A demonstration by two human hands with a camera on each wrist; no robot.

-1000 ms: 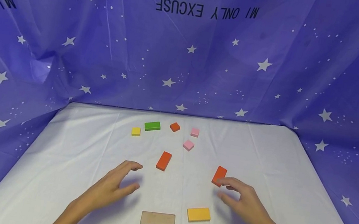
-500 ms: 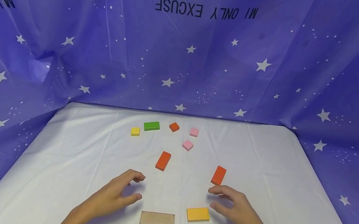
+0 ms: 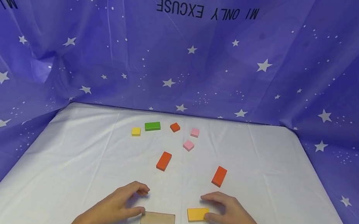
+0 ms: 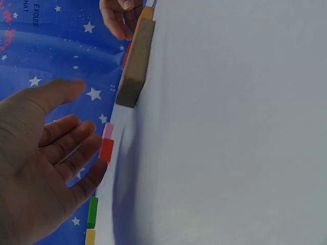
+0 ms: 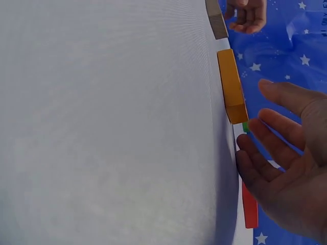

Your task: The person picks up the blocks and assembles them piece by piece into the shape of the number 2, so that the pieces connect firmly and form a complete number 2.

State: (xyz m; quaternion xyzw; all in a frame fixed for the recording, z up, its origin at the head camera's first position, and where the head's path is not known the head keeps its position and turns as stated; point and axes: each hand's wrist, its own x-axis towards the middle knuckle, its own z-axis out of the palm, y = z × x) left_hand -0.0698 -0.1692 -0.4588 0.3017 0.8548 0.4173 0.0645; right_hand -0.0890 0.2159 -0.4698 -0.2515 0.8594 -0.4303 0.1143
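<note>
My left hand hovers with parted, relaxed fingers at the left end of a plain wooden block; in the left wrist view its palm holds nothing. Over the right end of an orange-yellow block is my right hand, thumb and fingers apart. The right wrist view shows a gap between that thumb and the orange-yellow block, so they do not touch. Beyond the hands lie two red oblong blocks, the left one and the right one.
Toward the back of the white-covered table lie a yellow block, a green block, a small red block, and two pink blocks, one behind and one nearer. A purple star-patterned cloth hangs around it.
Both hands have moved nearer the front edge and toward each other, the left to the wooden block, the right from the red block to the orange-yellow block. The blocks have stayed put.
</note>
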